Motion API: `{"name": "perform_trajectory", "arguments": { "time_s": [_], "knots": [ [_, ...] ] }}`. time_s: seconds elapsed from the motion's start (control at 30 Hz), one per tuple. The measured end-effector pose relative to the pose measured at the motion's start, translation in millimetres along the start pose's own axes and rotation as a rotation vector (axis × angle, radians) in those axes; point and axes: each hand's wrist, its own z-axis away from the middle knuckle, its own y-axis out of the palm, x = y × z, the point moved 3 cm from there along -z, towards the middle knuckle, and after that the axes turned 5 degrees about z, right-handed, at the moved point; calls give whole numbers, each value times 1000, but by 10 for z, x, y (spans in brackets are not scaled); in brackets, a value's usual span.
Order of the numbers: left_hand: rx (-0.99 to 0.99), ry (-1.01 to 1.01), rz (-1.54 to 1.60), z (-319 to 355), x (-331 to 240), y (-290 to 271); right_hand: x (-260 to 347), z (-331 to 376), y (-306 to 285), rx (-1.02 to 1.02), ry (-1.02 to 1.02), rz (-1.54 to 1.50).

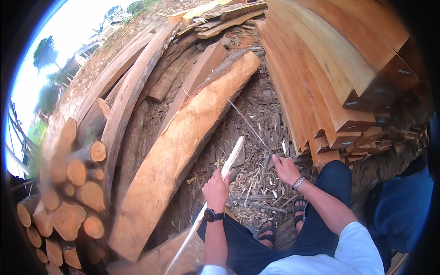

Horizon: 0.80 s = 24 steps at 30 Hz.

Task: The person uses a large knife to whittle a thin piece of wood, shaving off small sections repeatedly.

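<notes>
Left hand [216, 189]: lower centre, fingers wrapped round pale wood strip [233, 159], which extends above and below the grip.
Right hand [286, 170]: right of centre, fingers closed at near end of slim tool [250, 122], tip aimed upper left.
Slab [183, 133]: mid-frame, slanting.
Beams [316, 87]: upper right, stacked; pale end marks [404, 72] illegible.
Logs [68, 221]: lower left, piled.

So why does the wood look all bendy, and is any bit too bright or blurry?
In the head view, the fisheye lens bows the stacked beams; the sky glares white at upper left; a log at far left looks hazy; the left hand and pale stick look clearer.
</notes>
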Motion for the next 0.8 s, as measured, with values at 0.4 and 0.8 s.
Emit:
{"name": "perform_trajectory", "arguments": {
  "time_s": [0.4,0.8],
  "knots": [
    [46,-18,-108,5,-98,35,304,246,-44,185,-272,377],
    [80,41,-142,12,-99,68,327,228,-105,196,-228,414]
  ]
}}
